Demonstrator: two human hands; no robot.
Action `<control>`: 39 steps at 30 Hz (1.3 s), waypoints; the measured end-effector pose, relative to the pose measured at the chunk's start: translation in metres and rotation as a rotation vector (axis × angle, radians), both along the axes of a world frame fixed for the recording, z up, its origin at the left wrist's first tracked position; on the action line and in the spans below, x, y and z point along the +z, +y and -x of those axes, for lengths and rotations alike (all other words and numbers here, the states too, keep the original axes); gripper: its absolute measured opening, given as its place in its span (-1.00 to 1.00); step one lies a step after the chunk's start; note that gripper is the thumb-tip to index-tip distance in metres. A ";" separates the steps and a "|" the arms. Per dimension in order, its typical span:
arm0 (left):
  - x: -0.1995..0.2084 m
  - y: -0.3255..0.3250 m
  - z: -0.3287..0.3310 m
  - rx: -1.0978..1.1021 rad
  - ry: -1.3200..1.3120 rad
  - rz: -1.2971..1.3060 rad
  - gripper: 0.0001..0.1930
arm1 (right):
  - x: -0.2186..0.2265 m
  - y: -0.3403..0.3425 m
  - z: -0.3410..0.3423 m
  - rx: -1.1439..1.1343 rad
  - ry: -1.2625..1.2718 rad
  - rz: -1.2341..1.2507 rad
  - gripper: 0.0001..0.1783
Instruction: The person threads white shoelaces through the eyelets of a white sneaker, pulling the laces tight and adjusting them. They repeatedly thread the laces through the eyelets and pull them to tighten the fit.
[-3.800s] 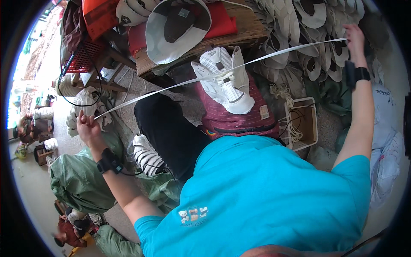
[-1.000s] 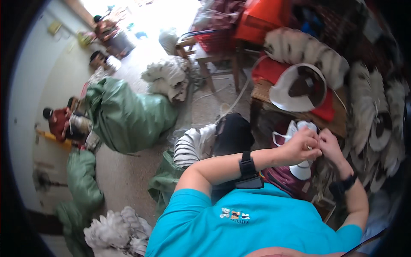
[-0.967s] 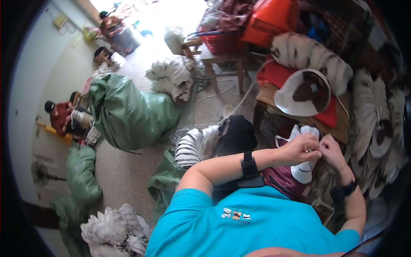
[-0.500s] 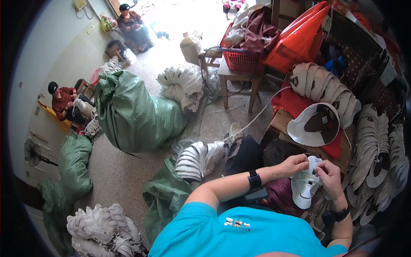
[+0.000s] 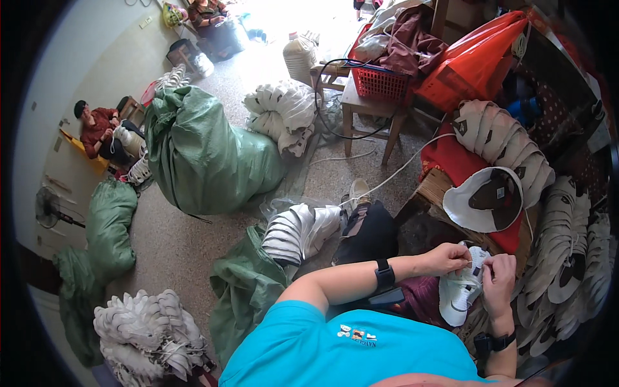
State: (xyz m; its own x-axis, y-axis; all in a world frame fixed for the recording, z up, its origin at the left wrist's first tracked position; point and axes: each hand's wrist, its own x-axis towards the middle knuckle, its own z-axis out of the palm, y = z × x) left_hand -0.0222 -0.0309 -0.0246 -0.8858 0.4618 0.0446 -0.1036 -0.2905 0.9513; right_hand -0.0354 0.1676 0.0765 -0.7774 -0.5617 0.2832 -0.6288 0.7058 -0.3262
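Note:
A white mesh shoe upper lies over my lap at the lower right, with pale lace strands across its front. At its left edge my left hand is closed, thumb and fingers pinched together against the upper. Facing it, my right hand pinches at the upper's right edge with bent fingers. Whether a lace end is in either pinch is too small to make out. Dark bands circle both my wrists. Just beyond my hands, a white and brown shoe upper lies on a wooden surface.
Stacked beige uppers and hanging strings of uppers crowd the right. A stool bears a red basket. Green sacks and white upper bundles stand on the floor. Two people sit at the far left and back.
The view has shifted, so the surroundings sit differently in it. Both hands stay at the white upper; my left fingers have moved along its edge, slightly apart from its top.

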 end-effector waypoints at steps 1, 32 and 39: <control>0.000 -0.001 0.001 0.001 -0.011 0.007 -0.83 | 0.001 -0.002 -0.001 0.009 0.084 -0.054 -0.81; -0.017 0.010 0.002 0.153 0.026 0.050 -0.84 | -0.012 -0.017 -0.018 0.026 0.339 -0.395 -0.87; -0.003 0.003 -0.001 0.047 -0.018 0.038 -0.87 | -0.006 -0.013 -0.028 -0.037 0.280 -0.338 -0.82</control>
